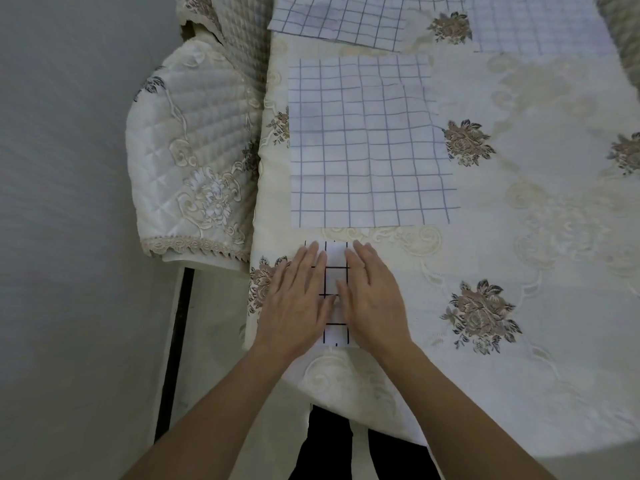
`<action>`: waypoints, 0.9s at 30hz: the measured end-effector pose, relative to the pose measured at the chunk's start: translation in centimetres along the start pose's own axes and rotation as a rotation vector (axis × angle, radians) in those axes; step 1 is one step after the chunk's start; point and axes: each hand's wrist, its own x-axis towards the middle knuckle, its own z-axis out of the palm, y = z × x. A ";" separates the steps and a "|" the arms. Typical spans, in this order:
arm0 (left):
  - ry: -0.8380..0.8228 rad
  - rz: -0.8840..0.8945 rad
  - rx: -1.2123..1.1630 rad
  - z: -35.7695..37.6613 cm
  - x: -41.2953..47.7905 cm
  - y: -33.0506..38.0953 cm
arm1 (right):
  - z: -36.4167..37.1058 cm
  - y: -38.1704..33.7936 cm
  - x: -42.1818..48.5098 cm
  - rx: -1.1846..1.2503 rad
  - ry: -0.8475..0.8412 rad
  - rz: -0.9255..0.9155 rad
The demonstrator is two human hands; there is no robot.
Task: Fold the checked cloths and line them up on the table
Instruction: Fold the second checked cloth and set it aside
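Though half-hidden, folded cloth [335, 279] under left fingers [307, 263], right fingers [364, 261].

- Folded cloth [336, 268]: white with a dark grid, folded into a small oblong, flat near the near edge of the tabletop [519, 237].
- Open cloth [367, 143]: white with a blue-grey grid, spread flat and creased, just beyond the folded cloth and not touching it.
- Far-left cloth [339, 19] and far-right cloth [533, 22]: same pattern, partly out of view.

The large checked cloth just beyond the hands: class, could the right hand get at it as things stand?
Probably yes. The right hand lies flat on the small folded cloth, and the large checked cloth lies spread just past its fingertips, with only bare tablecloth between.
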 end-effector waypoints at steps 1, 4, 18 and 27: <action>-0.052 0.019 0.029 0.3 0.4 -0.1 | 0.6 -0.1 0.1 -0.024 -0.077 -0.016; -0.152 0.046 0.065 1.6 1.2 -0.5 | 2.3 0.6 0.3 -0.092 -0.235 0.025; -0.155 -0.054 0.096 1.4 0.6 -0.5 | 1.9 1.6 0.0 -0.200 -0.298 -0.002; -0.158 0.007 0.074 2.4 -2.3 -0.8 | 1.6 2.0 -2.9 -0.260 -0.345 -0.067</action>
